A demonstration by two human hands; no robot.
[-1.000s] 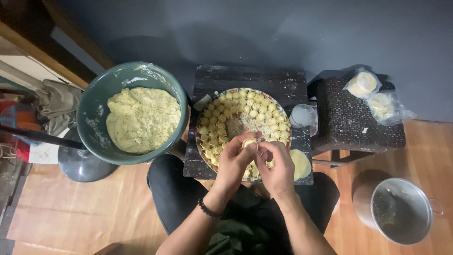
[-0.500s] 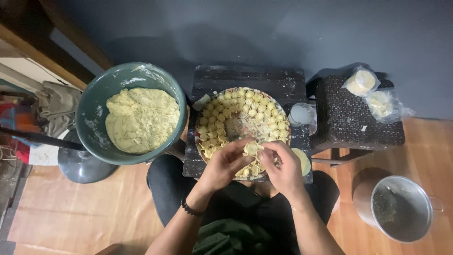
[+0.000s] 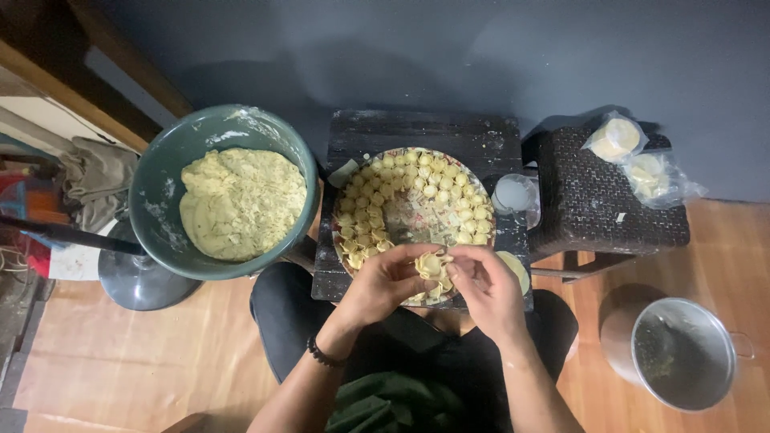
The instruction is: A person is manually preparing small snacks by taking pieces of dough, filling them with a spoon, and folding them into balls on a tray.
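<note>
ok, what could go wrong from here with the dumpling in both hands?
1. The left hand and right hand pinch the small pale folded dumpling between them; pressing hard may tear it.
2. The round tray of folded dumplings is crowded, so setting it down could squash neighbours.
3. The big green bowl of filling overhangs its stand and might tip.

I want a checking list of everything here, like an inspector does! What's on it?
Surface: dark wooden stool, dusted white; wooden floor around it.
Job's things: round tray ringed with small folded dumplings; one dumpling pinched between both hands; green bowl of pale filling.
Clutter: two bagged stacks of wrappers on a woven stool; small clear cup; metal pot on the floor.
Grips: left hand and right hand both closed on the dumpling.
Cables: nothing seen.
Surroundings: dark wall; cloth heap at left.
</note>
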